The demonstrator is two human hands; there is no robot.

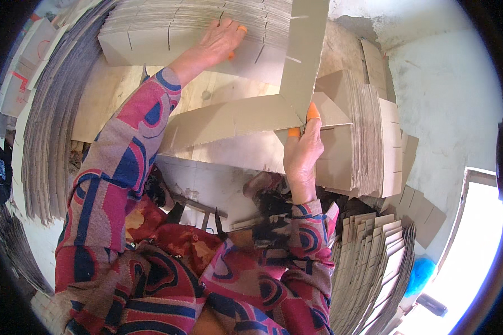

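Observation:
My right hand [303,153] grips slotted cardboard strips where they meet, thumb and finger in orange finger covers. One long strip [303,56] rises away from me, and another strip [229,120] extends left over the table. My left hand [221,42] reaches to a long row of upright slotted strips [145,33] at the back. Its fingers curl over the top edges and its orange-covered thumb lies against the front face, pinching a strip there. How many strips it grips cannot be made out.
A wooden table [112,100] lies under the work. Tall cardboard stacks stand at the left [56,117] and right [363,139]. More slotted pieces [369,268] fill the lower right, near a blue item [421,276] and a bright opening [475,234]. A pale wall [447,95] borders the right.

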